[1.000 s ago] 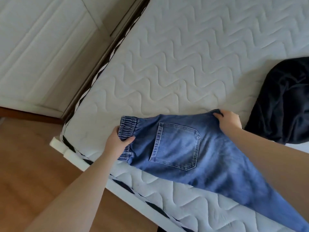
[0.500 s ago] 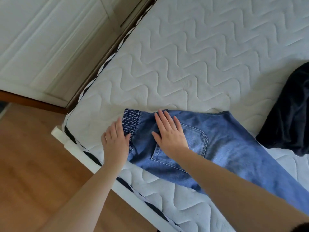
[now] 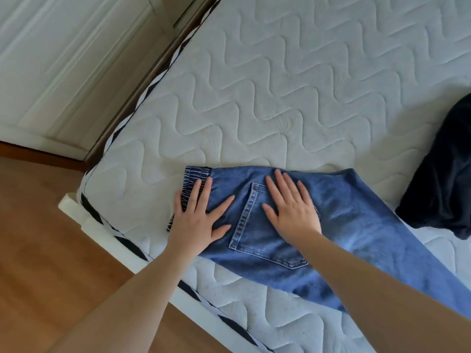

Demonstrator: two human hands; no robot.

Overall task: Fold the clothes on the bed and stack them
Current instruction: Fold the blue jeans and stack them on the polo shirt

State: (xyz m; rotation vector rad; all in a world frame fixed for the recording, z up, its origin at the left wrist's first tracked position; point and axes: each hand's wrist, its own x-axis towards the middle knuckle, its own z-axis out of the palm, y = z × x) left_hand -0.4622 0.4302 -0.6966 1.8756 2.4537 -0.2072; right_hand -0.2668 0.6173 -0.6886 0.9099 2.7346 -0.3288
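The left hand (image 3: 197, 217) is laid flat, fingers straight and spread, on the gathered elastic waistband end of the blue denim trousers (image 3: 356, 225); the right hand (image 3: 290, 207) is likewise pressed flat, fingers apart, over the stitched back pocket (image 3: 254, 233). Nothing is gripped by either hand. The trousers are spread on the white quilted mattress of the bed (image 3: 280, 85), near its lower left corner, with the legs running off towards the lower right of the view. A crumpled dark garment (image 3: 443, 179) is seen just beside them at the right edge, apart from the denim.

The denim is judged soft but fairly thick and weighty for cloth (not slippery, not fragile), so creases should be kept once pressed down. It is best taken at the waistband and at the leg hems, where the cloth is doubled and firm.

Compared with a second ago, the pinch on the waistband and on the far edge has been released, and the cloth has been lowered flat. Since half a second ago the left hand has been moved further onto the waistband, and the right hand has been shifted slightly along the pocket.
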